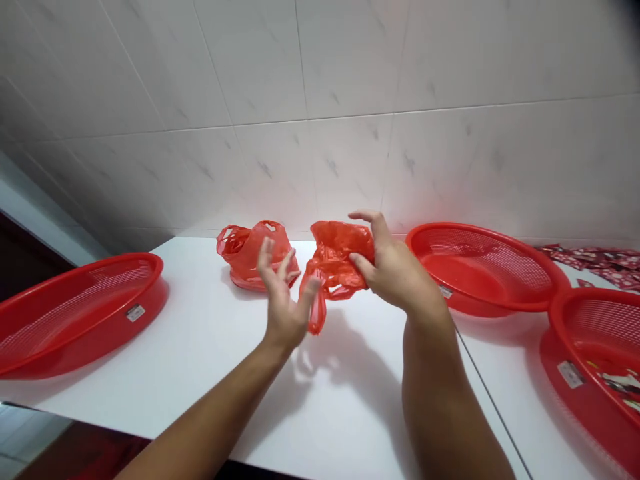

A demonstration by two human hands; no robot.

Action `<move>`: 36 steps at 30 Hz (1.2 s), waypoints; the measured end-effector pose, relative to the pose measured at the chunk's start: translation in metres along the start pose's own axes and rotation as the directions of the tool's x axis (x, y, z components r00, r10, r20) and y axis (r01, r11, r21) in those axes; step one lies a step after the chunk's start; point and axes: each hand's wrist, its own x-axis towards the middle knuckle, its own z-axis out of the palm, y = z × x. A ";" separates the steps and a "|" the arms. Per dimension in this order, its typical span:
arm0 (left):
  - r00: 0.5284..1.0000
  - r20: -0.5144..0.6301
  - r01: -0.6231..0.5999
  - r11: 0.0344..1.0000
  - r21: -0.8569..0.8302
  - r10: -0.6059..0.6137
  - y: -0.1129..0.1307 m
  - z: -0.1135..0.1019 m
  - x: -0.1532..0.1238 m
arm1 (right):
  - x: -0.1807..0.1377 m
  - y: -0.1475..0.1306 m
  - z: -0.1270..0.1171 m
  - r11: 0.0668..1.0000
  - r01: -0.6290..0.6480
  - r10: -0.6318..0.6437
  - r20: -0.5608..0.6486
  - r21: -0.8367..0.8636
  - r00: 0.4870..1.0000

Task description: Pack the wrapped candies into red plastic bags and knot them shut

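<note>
My right hand (387, 263) grips a crumpled red plastic bag (343, 250) between thumb and fingers, holding it above the white table. One handle loop of this bag dangles down toward the tabletop. To the left of it, my left hand (285, 300) is raised with its fingers spread and nothing in them. Behind the left hand, a second red plastic bag (257, 250) stands on the table near the wall, its handles loose at the top. The left fingers overlap that bag in the view; whether they touch it I cannot tell.
A red plastic basket (120, 303) stands at the table's (200, 373) left. Two more baskets are at the right: one farther back (490, 303), one nearer (575, 353) with small items inside. Patterned cloth (600, 257) lies at the back right. A tiled wall (345, 153) rises behind.
</note>
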 end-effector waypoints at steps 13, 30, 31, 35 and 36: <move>0.902 0.189 0.405 0.913 -0.058 -0.388 -0.120 -0.003 -0.020 | 0.012 0.066 -0.019 0.849 -0.424 0.423 -0.076 -0.314 0.903; 0.734 0.253 0.663 0.583 -0.470 -0.631 -0.093 -0.017 -0.002 | 0.054 0.042 0.090 0.801 -0.255 0.520 0.418 -0.542 0.745; 0.734 0.256 0.662 0.578 -0.477 -0.629 -0.094 -0.019 0.001 | 0.054 0.049 0.086 0.784 -0.274 0.533 0.377 -0.557 0.758; 0.723 0.302 0.675 0.540 -0.503 -0.621 -0.094 -0.024 0.009 | 0.053 0.071 0.072 0.748 -0.370 0.529 0.158 -0.551 0.834; 0.714 0.321 0.683 0.518 -0.514 -0.623 -0.093 -0.025 0.010 | 0.053 0.074 0.069 0.753 -0.391 0.518 0.109 -0.529 0.849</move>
